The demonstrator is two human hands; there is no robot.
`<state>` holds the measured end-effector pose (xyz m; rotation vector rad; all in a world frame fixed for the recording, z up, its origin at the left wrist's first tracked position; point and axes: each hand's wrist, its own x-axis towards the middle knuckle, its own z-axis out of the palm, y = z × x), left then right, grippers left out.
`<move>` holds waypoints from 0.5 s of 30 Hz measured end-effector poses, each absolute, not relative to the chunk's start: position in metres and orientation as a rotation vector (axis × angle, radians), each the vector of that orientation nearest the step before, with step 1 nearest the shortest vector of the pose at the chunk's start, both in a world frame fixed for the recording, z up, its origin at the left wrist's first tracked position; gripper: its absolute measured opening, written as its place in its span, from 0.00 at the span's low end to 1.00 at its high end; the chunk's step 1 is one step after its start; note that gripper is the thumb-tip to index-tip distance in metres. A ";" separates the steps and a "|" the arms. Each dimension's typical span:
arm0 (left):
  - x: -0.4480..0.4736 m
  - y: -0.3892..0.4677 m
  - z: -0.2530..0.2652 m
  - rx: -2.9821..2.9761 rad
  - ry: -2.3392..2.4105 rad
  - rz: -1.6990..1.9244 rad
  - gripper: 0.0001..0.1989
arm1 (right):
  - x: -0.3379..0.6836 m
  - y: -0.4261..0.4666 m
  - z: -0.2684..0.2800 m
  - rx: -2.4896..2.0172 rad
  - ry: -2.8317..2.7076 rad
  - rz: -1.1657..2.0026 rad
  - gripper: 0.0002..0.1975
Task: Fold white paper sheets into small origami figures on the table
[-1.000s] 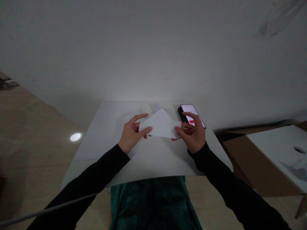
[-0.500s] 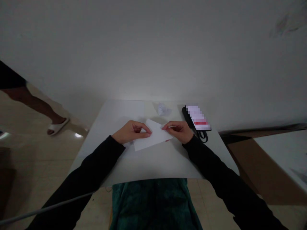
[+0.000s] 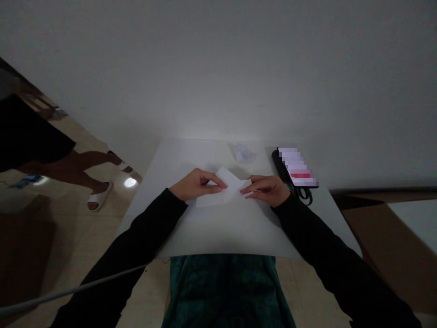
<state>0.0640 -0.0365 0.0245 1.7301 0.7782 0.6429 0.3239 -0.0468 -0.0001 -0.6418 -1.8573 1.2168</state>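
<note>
Evidently, folding was the step in hand, as I judged it from my distant post through the head camera. The folded white paper (image 3: 230, 181) sat at the centre of the frame, just above the white table (image 3: 221, 237), or perhaps resting on it; I couldn't tell which. I had the left hand (image 3: 196, 186) closed in a pinch, thumb and index finger meeting on the paper near its middle. The right hand (image 3: 269, 189) gripped its right end between thumb and fingers, where a small flap stood up.

Left of centre, a larger white sheet (image 3: 191, 152) lay flat on the table, partly behind the left hand. Above the work, near the wall, I saw a crumpled translucent scrap (image 3: 243, 154). Right of centre lay a smartphone (image 3: 298, 171), near the right hand and clear of the fold, with a black cord loop (image 3: 305, 196) below it.

As I read it, the next move called for the left pinch to hold firm while the right fingers brought that flap into line and pressed it flat. A loose left pinch, I reckoned, could have let the crease drift.
</note>
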 end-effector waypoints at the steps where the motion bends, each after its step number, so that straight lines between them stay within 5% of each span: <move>1: 0.064 -0.037 0.026 1.735 0.766 0.670 0.11 | 0.323 -0.048 0.002 -0.705 -1.810 1.179 0.06; 11: 0.061 -0.035 0.024 1.756 0.799 0.910 0.20 | 0.309 -0.051 -0.016 -1.016 -1.147 1.291 0.09; 15: 0.066 -0.033 0.017 1.744 0.908 1.001 0.14 | 0.306 -0.053 -0.015 -1.063 -1.119 1.245 0.10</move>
